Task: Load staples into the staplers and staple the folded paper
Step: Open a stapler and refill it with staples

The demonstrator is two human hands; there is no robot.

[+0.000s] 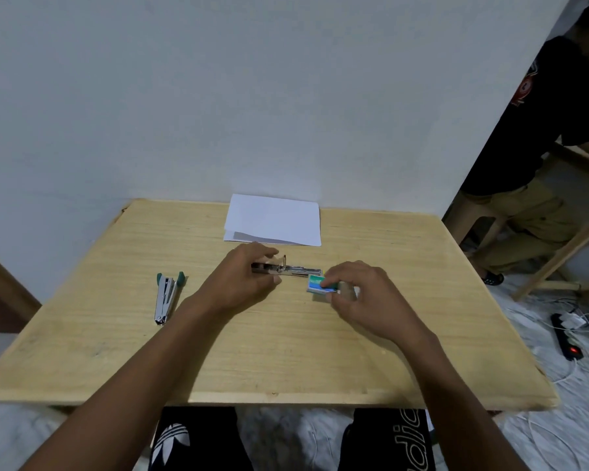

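Note:
A metal stapler (295, 269) lies opened out flat in the middle of the wooden table (116, 334), its tray pointing right. My left hand (244, 278) grips its left end. My right hand (364, 294) pinches a small green and blue staple box (317, 284) resting on the table just below the stapler's right end. A second stapler (166, 295) with green ends lies shut at the left, apart from both hands. The folded white paper (272, 219) lies at the table's far edge against the wall.
A white wall stands right behind the table. A person sits on a wooden stool (473, 219) at the right. A black power strip (565, 338) and white cables lie on the floor to the right.

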